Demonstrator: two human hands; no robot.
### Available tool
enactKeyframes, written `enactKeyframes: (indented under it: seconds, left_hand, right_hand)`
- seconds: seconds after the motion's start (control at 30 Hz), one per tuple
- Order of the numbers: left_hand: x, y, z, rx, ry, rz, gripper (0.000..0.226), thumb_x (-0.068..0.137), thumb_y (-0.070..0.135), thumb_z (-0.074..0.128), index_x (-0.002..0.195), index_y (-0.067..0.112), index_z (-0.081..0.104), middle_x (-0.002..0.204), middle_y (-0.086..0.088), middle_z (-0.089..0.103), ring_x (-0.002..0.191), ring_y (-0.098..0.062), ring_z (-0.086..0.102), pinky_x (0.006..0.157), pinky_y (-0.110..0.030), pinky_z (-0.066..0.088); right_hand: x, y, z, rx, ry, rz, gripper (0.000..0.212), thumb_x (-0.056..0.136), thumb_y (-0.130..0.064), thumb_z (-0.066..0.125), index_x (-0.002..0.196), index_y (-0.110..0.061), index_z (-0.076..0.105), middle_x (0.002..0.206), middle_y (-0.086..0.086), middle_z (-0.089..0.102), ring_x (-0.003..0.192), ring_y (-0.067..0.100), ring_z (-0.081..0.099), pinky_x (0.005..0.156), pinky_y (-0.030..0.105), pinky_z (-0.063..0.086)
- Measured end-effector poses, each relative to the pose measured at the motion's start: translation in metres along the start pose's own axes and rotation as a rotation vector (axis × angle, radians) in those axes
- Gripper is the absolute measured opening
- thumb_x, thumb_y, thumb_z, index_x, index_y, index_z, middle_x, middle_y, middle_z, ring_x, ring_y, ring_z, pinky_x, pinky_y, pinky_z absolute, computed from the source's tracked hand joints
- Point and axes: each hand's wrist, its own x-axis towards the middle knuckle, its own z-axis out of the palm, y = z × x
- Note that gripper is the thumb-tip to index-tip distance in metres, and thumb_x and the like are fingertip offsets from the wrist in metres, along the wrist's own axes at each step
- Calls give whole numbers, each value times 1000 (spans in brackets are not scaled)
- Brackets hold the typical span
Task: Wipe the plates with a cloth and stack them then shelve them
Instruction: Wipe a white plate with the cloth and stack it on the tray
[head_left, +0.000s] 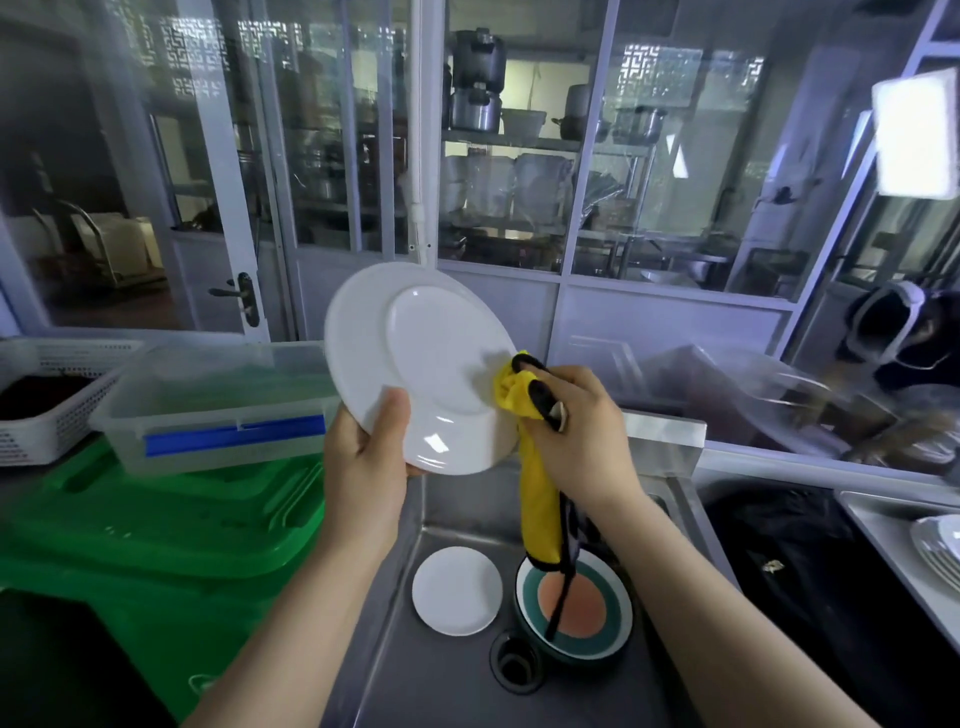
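My left hand (366, 457) grips a large white plate (415, 343) by its lower rim and holds it tilted above the sink, its underside facing me. My right hand (576, 431) clutches a yellow cloth (537, 499) with black trim and presses the bunched top against the plate's right side. The cloth's tail hangs down into the steel sink (452, 670). On the sink floor lie a small white plate (457, 591) and a green-rimmed plate with an orange centre (587, 613).
A clear lidded box with a blue latch (218, 405) sits on a green crate (156, 519) at left, beside a white basket (47, 400). More white plates (940, 545) lie on a tray at right. Another person (904, 343) bends at far right. A drain (514, 662) is in the sink.
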Motion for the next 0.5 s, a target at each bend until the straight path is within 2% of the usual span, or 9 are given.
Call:
enactKeyframes:
  seconds: [0.07, 0.13, 0.2, 0.23, 0.3, 0.33, 0.37, 0.43, 0.5]
  left_hand:
    - [-1, 0, -2, 47, -16, -18, 13, 84, 34, 60, 93, 28, 67, 93, 16, 74, 92, -8, 68, 89, -48, 54]
    - [-2, -3, -1, 106, -47, 13, 14, 85, 33, 59, 96, 29, 66, 94, 17, 74, 92, -6, 68, 86, -42, 56]
    - [-6, -5, 1, 161, -99, 75, 15, 86, 30, 58, 97, 33, 67, 94, 22, 73, 90, 3, 67, 76, -24, 54]
    - [-8, -6, 1, 165, -122, 89, 16, 85, 28, 58, 96, 36, 68, 93, 23, 73, 88, 6, 66, 72, -15, 51]
    - [-11, -10, -3, 217, -172, 116, 14, 84, 29, 57, 90, 35, 68, 87, 25, 72, 79, 9, 65, 64, -8, 47]
    - [-12, -11, -5, 271, -200, 138, 10, 83, 33, 57, 86, 33, 67, 82, 25, 71, 72, 10, 63, 61, -7, 45]
    - [-14, -11, -7, 319, -227, 158, 11, 82, 39, 57, 82, 33, 66, 77, 23, 69, 67, 8, 60, 58, -8, 44]
    - [-18, -11, -9, 392, -277, 181, 21, 78, 52, 53, 79, 34, 64, 74, 17, 67, 64, 5, 58, 55, -8, 42]
    - [-21, -11, -8, 478, -324, 215, 34, 77, 57, 47, 80, 26, 62, 73, 5, 68, 65, -1, 60, 52, -10, 42]
  right_hand:
    - [-3, -6, -1, -19, -3, -20, 44, 84, -4, 65, 122, -24, 66, 110, -9, 59, 100, 15, 58, 80, 4, 36]
    - [-13, -22, 2, 8, 3, -167, 39, 81, -13, 66, 118, -25, 69, 111, -9, 65, 99, 12, 58, 84, 12, 40]
    - [-22, -35, 7, 54, -9, -318, 40, 76, -23, 61, 115, -22, 70, 108, -10, 67, 97, 4, 57, 84, 10, 41]
    - [-22, -38, 8, 88, -17, -330, 39, 75, -23, 61, 113, -22, 71, 103, -13, 66, 94, -2, 57, 81, 7, 40]
    - [-14, -36, 5, 159, 8, -191, 21, 77, -18, 70, 96, -27, 72, 85, -21, 62, 78, -9, 54, 69, 6, 38]
    - [-9, -32, 2, 189, 29, -73, 15, 78, -18, 73, 84, -31, 68, 74, -20, 59, 69, -6, 53, 63, 9, 39]
    - [-5, -27, 1, 212, 64, 38, 18, 80, -19, 74, 76, -33, 63, 67, -16, 56, 64, -1, 53, 60, 16, 40]
    - [-1, -16, -1, 278, 137, 200, 10, 84, -22, 70, 80, -29, 65, 63, -10, 59, 64, 10, 58, 59, 27, 43]
    - [-3, -14, 2, 259, 184, 255, 6, 86, -27, 67, 81, -29, 64, 61, -10, 60, 63, 9, 58, 59, 28, 42]
